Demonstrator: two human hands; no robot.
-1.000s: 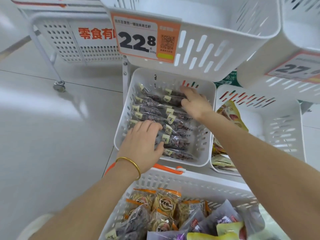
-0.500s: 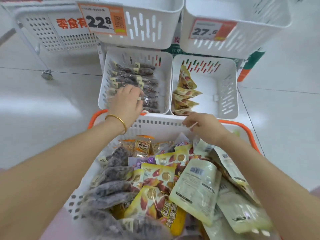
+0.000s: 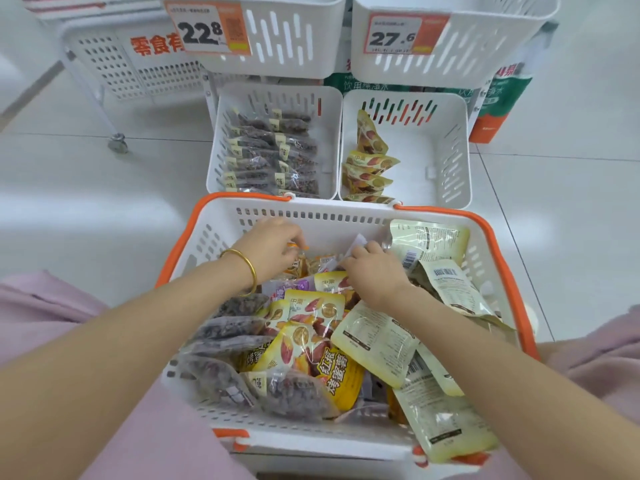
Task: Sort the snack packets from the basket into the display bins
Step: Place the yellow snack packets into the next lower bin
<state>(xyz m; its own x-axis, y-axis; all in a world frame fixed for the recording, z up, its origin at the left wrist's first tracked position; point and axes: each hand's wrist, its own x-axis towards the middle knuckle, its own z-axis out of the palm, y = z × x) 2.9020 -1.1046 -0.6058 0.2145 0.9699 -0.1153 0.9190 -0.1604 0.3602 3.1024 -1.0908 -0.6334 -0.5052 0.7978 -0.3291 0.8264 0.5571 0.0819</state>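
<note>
Overhead, price tags (image 3: 207, 29) read 22.8 and 27.6. In the basket (image 3: 311, 216), the left hand (image 3: 273, 247) seems to pinch an orange-edged packet (image 3: 300, 263); what the right hand (image 3: 375, 273) grips, I cannot tell.

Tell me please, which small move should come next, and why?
Probably close the left hand on the orange-edged packet beneath it and lift it out; it and the right hand are both in the basket, neither plainly holding a packet yet.

Upper bins (image 3: 277, 46) are cut off at top; the fingers (image 3: 292, 237) (left and right alike) vanish among packets (image 3: 311, 310), grasp unclear.
</note>
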